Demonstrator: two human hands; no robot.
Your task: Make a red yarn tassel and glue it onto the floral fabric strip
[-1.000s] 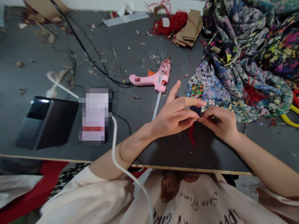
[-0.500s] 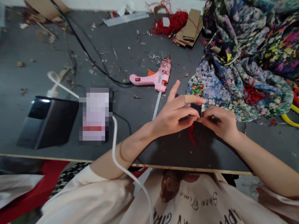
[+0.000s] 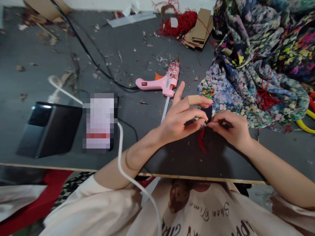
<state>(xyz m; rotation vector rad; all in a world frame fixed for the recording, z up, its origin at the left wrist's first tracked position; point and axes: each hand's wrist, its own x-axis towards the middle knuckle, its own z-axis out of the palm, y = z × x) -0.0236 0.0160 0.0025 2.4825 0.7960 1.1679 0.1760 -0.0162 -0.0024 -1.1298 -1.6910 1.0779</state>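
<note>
A small dark fabric piece with a patterned upper end lies at the edge of a floral cloth. From its lower end hangs a red tassel. My left hand pinches the lower end of the dark piece between thumb and index finger, its other fingers stretched over it; one finger wears a tan bandage. Just to the right, my right hand has thumb and index finger pressed together beside the tassel's top; whatever sits between them is too small to make out.
A pink glue gun with a black cord lies left of my hands. Farther left are a phone and a dark box-like device with a white cable. Red yarn, cardboard pieces and yellow-handled scissors lie around.
My left hand has shifted slightly left, and a small gap has opened between the fingertips of my two hands. More of the tassel's top shows.
</note>
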